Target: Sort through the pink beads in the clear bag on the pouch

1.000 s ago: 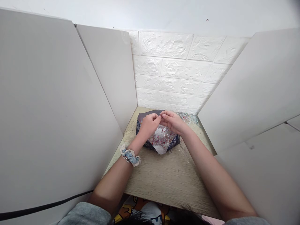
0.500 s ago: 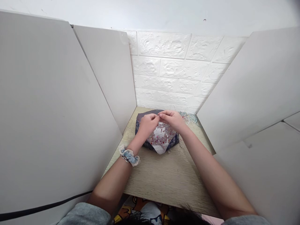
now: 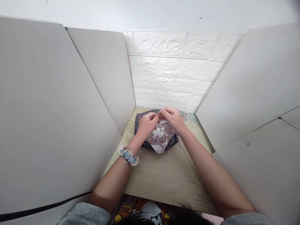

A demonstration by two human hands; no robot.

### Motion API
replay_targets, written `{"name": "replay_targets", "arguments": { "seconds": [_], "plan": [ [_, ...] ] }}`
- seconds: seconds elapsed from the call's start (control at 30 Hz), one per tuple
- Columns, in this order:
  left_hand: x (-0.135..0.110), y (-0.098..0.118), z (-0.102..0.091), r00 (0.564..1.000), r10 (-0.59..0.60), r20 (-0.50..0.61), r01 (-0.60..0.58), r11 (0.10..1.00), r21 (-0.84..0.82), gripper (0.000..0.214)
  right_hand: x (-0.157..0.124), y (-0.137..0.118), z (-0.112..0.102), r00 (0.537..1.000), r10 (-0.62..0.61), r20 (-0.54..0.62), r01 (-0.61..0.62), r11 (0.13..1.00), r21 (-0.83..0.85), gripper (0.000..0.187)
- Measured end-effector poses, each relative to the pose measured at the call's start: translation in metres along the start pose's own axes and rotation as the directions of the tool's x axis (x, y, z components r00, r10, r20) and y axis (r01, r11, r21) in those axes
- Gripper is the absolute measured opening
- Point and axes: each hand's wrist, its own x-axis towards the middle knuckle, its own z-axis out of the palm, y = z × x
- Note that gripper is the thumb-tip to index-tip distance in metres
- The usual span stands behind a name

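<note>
Many small pink, red and clear beads [image 3: 161, 132] lie in a dark blue patterned tray [image 3: 172, 141] with a whitish inside. Above it, my left hand [image 3: 149, 122] is closed in a pinch, with a blue scrunchie [image 3: 128, 156] round its wrist. The fingertips of my right hand [image 3: 172, 118] are pinched together too, meeting those of my left. Whatever sits between the fingertips is too small to make out. Behind my right hand is a heap of pale blue and clear beads [image 3: 189, 117], partly hidden by it.
The wooden tabletop [image 3: 161, 175] is walled by a white panel [image 3: 107, 72] on the left and another white panel [image 3: 243, 84] on the right. A white brick-textured wall [image 3: 164, 65] closes the back. Thin clear strands [image 3: 184, 150] lie right of the tray.
My right hand's fingers have risen slightly and shifted over the left fingertips. My left hand stays almost in place. The whole view has moved a little.
</note>
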Motion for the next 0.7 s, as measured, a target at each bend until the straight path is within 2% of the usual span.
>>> {"name": "replay_targets", "arguments": {
  "seconds": [0.1, 0.2, 0.33, 0.4, 0.47, 0.57, 0.63, 0.7],
  "plan": [
    [-0.001, 0.003, 0.0, 0.999, -0.018, 0.037, 0.023, 0.992, -0.125, 0.023, -0.001, -0.003, -0.001, 0.998, -0.065, -0.008, 0.064, 0.994, -0.093, 0.023],
    [-0.003, 0.007, 0.0, 0.998, 0.011, 0.062, 0.001, 0.982, -0.189, 0.024, -0.002, -0.005, -0.002, 0.994, -0.113, 0.012, 0.113, 0.985, -0.133, 0.026],
    [-0.003, 0.008, -0.001, 0.997, 0.065, 0.052, -0.057, 0.987, -0.148, 0.03, 0.001, 0.001, -0.004, 0.992, -0.121, 0.04, 0.126, 0.973, -0.191, 0.031],
    [-0.003, 0.006, -0.001, 0.998, 0.063, 0.016, -0.061, 0.993, -0.104, 0.03, 0.003, 0.006, -0.006, 0.988, -0.145, 0.061, 0.157, 0.921, -0.355, 0.028],
    [-0.002, 0.005, -0.002, 0.998, 0.057, -0.035, -0.059, 0.996, -0.066, 0.03, 0.002, 0.013, -0.006, 0.976, -0.152, 0.154, 0.215, 0.76, -0.613, 0.025],
    [-0.002, 0.005, -0.003, 0.993, 0.053, -0.109, -0.057, 0.998, -0.036, 0.029, -0.001, 0.023, -0.004, 0.95, -0.031, 0.309, 0.292, 0.43, -0.854, 0.025],
    [-0.002, 0.005, -0.003, 0.988, 0.052, -0.145, -0.057, 0.998, -0.03, 0.03, -0.003, 0.029, 0.001, 0.938, 0.054, 0.343, 0.311, 0.306, -0.9, 0.026],
    [-0.001, 0.005, -0.003, 0.986, 0.053, -0.16, -0.06, 0.998, -0.034, 0.03, -0.005, 0.035, 0.007, 0.926, 0.098, 0.364, 0.332, 0.246, -0.911, 0.026]
  ]
}}
